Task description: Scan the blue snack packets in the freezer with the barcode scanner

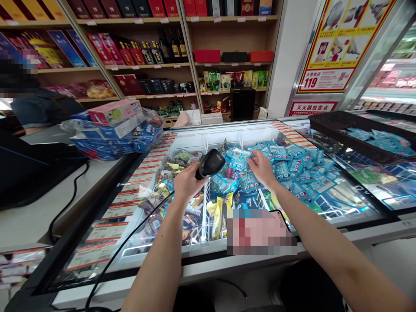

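My left hand (190, 182) grips a black handheld barcode scanner (211, 164) above an open chest freezer (191, 134), with the scanner's head tilted toward my right hand. A black cable (130, 242) runs from the scanner down across the freezer's front. My right hand (261, 169) pinches a small blue-and-white packet (239, 158) close to the scanner's head. Below both hands lies a heap of similar blue packets (292, 169). Mixed snack packets (177, 173) fill the freezer's left compartment, behind a white wire divider (204, 212).
A pixelated pink patch (260, 232) hides something at the freezer's front edge. A plastic-wrapped bundle of blue boxes (113, 132) sits on the white counter (42, 221) at left, near a person (42, 108). Wooden shelves (191, 65) of bottles and boxes stand behind. A black tray (360, 132) rests on a glass-topped freezer at right.
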### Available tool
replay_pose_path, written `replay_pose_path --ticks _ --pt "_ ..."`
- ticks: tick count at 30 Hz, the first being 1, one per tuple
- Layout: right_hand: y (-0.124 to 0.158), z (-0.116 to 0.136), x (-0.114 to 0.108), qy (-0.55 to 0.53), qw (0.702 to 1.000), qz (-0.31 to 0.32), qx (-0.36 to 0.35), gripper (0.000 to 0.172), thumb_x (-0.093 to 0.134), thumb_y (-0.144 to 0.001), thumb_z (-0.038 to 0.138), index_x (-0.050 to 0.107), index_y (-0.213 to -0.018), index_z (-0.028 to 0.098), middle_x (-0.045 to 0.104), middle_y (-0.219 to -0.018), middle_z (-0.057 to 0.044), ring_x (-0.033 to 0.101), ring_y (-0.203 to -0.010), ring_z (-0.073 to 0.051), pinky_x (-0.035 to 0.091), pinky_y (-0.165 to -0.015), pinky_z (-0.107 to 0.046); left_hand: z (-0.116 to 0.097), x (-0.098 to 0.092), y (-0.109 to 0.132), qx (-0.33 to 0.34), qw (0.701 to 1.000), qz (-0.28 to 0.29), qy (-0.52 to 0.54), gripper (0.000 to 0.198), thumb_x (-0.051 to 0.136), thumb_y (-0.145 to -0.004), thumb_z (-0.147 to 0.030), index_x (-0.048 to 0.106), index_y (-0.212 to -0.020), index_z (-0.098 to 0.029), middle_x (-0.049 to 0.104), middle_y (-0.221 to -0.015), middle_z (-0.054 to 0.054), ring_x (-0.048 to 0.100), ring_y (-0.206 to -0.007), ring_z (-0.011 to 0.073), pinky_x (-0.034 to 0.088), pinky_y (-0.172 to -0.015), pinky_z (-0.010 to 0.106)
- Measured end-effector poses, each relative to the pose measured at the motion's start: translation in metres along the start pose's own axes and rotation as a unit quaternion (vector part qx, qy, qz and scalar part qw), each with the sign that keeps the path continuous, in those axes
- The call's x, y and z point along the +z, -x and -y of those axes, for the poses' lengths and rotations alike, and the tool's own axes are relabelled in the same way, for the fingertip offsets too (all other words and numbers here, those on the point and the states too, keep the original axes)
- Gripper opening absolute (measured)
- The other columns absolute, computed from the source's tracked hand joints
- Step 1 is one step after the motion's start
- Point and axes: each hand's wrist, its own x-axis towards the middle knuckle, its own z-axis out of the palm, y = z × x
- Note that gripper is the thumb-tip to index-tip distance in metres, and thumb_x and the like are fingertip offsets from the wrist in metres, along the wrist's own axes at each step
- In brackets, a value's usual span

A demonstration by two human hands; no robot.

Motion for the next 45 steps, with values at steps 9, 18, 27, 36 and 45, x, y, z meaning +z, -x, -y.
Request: replay_pose_path --ticks 9,18,27,36,45 --pt "-0.002 -0.016 0.001 -0.016 0.999 -0.034 0.003 0.034 0.042 -0.086 0.046 0.045 -0.113 0.025 0.062 -0.076 -0.002 0.062 -0.064 -0.022 0.051 -0.064 -0.039 0.0 0.006 0.001 0.054 0.998 -0.027 0.015 0.04 0.054 -0.074 -0.047 0.06 -0.105 -0.023 0.068 -0.096 0.004 0.062 -0.087 0.0216 0.043 -0.068 0.027" --pt "-0.002 -0.018 0.002 0.018 0.999 -0.03 0.006 0.037 0.038 -0.087 0.045 0.044 -0.116 0.024 0.063 -0.077 -0.002 0.062 -0.065 -0.022 0.051 -0.065 -0.039 -0.005 0.004 0.002 0.09 0.996 -0.006 0.014 0.034 0.054 -0.075 -0.045 0.061 -0.098 -0.022 0.067 -0.092 0.003 0.062 -0.082 0.019 0.04 -0.062 0.025" --pt "-0.002 -0.02 0.002 0.046 0.998 -0.031 0.009 0.037 0.036 -0.088 0.045 0.043 -0.118 0.024 0.064 -0.078 -0.003 0.063 -0.067 -0.023 0.051 -0.065 -0.04 -0.006 0.004 0.002 0.102 0.994 -0.008 0.022 0.027 0.053 -0.076 -0.043 0.06 -0.09 -0.02 0.065 -0.083 0.002 0.061 -0.077 0.0168 0.038 -0.06 0.024" --pt "-0.002 -0.021 0.002 0.034 0.999 -0.026 0.005 0.034 0.037 -0.088 0.045 0.043 -0.114 0.024 0.063 -0.076 -0.003 0.063 -0.066 -0.023 0.051 -0.064 -0.04 -0.005 0.004 0.002 0.117 0.992 -0.008 0.051 0.025 0.055 -0.075 -0.038 0.06 -0.091 -0.019 0.065 -0.086 0.003 0.061 -0.078 0.0163 0.04 -0.063 0.023" --pt "-0.002 -0.022 0.003 0.023 0.999 -0.028 0.004 0.034 0.038 -0.087 0.045 0.043 -0.113 0.024 0.063 -0.077 -0.003 0.063 -0.065 -0.023 0.052 -0.062 -0.039 -0.007 0.003 0.002 0.127 0.99 -0.008 0.059 0.02 0.055 -0.075 -0.037 0.058 -0.084 -0.019 0.064 -0.081 0.003 0.06 -0.076 0.0155 0.04 -0.062 0.023"
